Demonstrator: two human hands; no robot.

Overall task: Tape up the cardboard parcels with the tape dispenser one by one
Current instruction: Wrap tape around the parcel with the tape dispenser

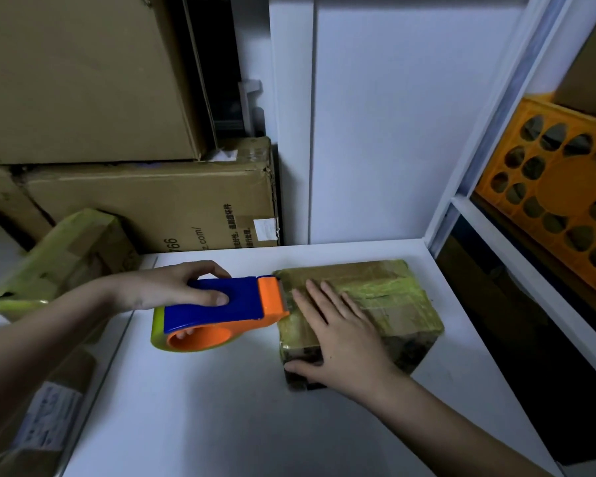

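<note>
On the white counter [221,407], the left hand [176,287] grips the blue and orange tape dispenser [221,308], its front edge touching the cardboard parcel [393,301]. The right hand [341,339] lies flat on the parcel's top, fingers straight, thumb on the near side.

We see only our own two bare forearms, the left hand [172,287] and right hand [344,335] — no sleeves, gloves, rings, watch or bands showing — nails cut short.
</note>
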